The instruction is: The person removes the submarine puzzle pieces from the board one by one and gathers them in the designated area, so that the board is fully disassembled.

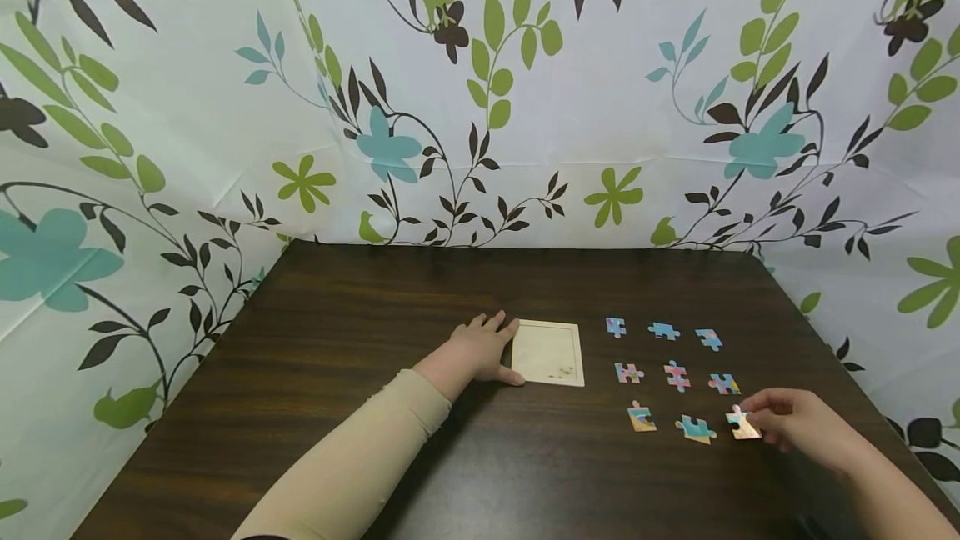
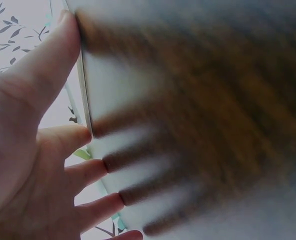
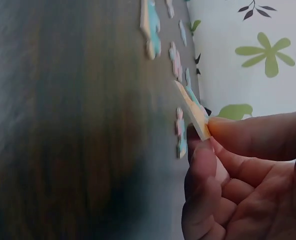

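Note:
A pale wooden puzzle tray [image 1: 546,352] with a raised rim lies on the table, a small printed mark near its lower right. My left hand [image 1: 483,350] rests spread at its left side, with thumb and index finger touching the rim. In the left wrist view the fingers [image 2: 83,175] are straight, their tips on the tabletop. Between thumb and fingers my right hand [image 1: 802,423] pinches a jigsaw piece [image 1: 742,423], the lower right one of the group. The right wrist view shows this held piece [image 3: 194,110] tilted, its edge raised off the table.
Several loose jigsaw pieces lie in rows right of the tray, among them a blue piece [image 1: 663,331], a pink piece [image 1: 677,376] and a teal piece [image 1: 696,429]. The dark wooden table [image 1: 337,307] ends at a leaf-patterned curtain [image 1: 480,190].

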`<state>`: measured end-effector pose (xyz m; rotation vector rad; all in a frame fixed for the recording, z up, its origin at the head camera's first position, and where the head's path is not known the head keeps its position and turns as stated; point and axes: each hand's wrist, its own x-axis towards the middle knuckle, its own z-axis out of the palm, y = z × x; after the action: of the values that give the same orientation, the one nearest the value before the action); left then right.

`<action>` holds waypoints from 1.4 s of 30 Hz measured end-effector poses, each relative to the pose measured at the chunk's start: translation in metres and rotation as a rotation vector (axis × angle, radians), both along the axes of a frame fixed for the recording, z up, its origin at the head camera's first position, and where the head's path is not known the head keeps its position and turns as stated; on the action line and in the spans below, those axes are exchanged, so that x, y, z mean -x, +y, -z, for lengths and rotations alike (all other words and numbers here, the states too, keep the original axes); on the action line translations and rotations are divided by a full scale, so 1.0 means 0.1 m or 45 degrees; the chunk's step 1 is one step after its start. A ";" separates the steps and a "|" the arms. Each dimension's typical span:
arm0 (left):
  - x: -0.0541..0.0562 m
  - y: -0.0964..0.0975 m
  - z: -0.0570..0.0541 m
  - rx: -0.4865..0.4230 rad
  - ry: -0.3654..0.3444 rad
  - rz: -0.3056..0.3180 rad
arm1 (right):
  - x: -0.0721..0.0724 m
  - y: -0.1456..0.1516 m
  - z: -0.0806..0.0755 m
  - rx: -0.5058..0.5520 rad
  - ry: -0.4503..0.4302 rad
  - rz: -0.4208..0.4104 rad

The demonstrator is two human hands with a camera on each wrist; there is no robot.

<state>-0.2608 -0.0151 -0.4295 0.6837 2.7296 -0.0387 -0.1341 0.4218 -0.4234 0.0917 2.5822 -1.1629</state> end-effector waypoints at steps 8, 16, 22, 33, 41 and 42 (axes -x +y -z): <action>0.00 0.00 0.00 -0.002 0.000 -0.004 | -0.06 0.13 0.07 -0.008 -0.074 -0.014; 0.01 0.00 0.01 0.003 0.006 -0.003 | -0.07 0.14 0.12 -0.057 -0.088 0.052; 0.00 0.00 0.01 -0.002 0.001 -0.001 | -0.07 0.13 0.12 -0.059 -0.089 0.063; -0.01 0.01 0.01 -0.011 -0.002 -0.018 | -0.02 0.02 0.04 -0.054 -0.076 0.108; 0.01 0.00 -0.01 -0.015 -0.003 -0.017 | -0.02 -0.08 -0.11 -0.020 0.015 0.086; 0.01 0.00 -0.01 -0.021 -0.002 -0.020 | -0.02 -0.09 -0.13 -0.010 0.030 0.075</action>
<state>-0.2619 -0.0152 -0.4281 0.6669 2.7362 -0.0115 -0.1325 0.4126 -0.4103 0.1573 2.6214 -1.1812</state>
